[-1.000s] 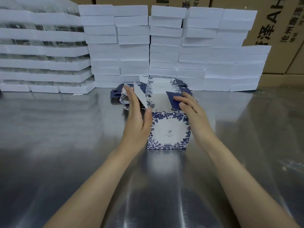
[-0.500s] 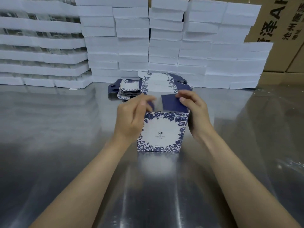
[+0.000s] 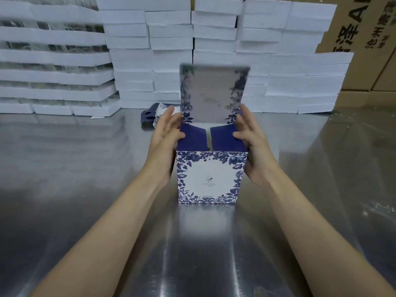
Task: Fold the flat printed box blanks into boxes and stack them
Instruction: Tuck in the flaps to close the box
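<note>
A white box with blue leaf print (image 3: 210, 179) stands upright on the steel table (image 3: 85, 179). Its two dark blue side flaps are folded inward over the opening, and the printed lid flap (image 3: 214, 93) stands up at the back, blurred. My left hand (image 3: 166, 136) lies along the box's left side, thumb on the left flap, fingers reaching toward the lid. On the right side, my right hand (image 3: 250, 142) cups the box with its thumb pressing the right flap. A pile of flat blanks (image 3: 154, 113) lies behind my left hand, mostly hidden.
Stacks of white foam trays (image 3: 214, 39) line the back of the table. Brown cartons with black lettering (image 3: 364, 28) stand at the far right. Small white crumbs lie on the table at the right.
Both side flaps went from half raised to folded flat inward. My hands slid to the box's sides, and the lid flap now stands upright. The view has moved closer.
</note>
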`<action>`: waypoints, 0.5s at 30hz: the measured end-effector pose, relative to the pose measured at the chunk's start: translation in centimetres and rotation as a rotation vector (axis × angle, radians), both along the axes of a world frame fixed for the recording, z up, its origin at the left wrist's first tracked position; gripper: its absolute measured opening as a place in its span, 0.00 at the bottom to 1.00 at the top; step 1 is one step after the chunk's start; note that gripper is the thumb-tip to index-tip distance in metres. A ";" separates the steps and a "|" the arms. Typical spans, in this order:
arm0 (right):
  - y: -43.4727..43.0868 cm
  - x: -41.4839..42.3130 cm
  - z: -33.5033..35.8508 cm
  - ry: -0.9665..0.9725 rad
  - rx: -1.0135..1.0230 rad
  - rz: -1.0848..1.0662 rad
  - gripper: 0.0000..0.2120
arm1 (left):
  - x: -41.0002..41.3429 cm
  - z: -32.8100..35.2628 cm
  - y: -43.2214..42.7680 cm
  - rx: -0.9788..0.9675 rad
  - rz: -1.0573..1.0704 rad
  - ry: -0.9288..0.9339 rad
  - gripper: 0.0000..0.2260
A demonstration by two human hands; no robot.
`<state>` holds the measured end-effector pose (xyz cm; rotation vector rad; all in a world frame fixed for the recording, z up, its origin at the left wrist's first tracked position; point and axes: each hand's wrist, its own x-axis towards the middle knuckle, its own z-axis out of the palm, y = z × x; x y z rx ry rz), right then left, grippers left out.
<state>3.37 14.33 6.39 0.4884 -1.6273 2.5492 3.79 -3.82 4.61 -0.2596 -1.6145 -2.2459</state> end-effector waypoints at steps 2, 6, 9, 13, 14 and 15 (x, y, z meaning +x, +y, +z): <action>-0.2 0.0 -0.1 0.024 0.027 -0.082 0.22 | 0.0 0.3 0.2 -0.029 0.043 0.054 0.24; 0.5 -0.7 -0.7 0.154 0.314 -0.164 0.15 | 0.5 0.4 0.3 -0.188 0.067 0.145 0.18; 1.5 -0.6 -0.8 0.163 0.439 -0.048 0.17 | 1.3 0.4 0.1 -0.142 0.045 0.065 0.18; 1.2 -0.2 -0.9 0.243 0.630 -0.200 0.10 | 2.7 0.5 -0.6 -0.426 0.057 0.230 0.17; 0.9 0.0 -0.8 0.253 0.637 -0.249 0.10 | 2.9 0.3 -0.7 -0.626 0.105 0.329 0.18; 0.7 0.4 -0.7 0.283 0.617 -0.301 0.09 | 2.8 -0.1 -0.6 -0.781 0.165 0.414 0.17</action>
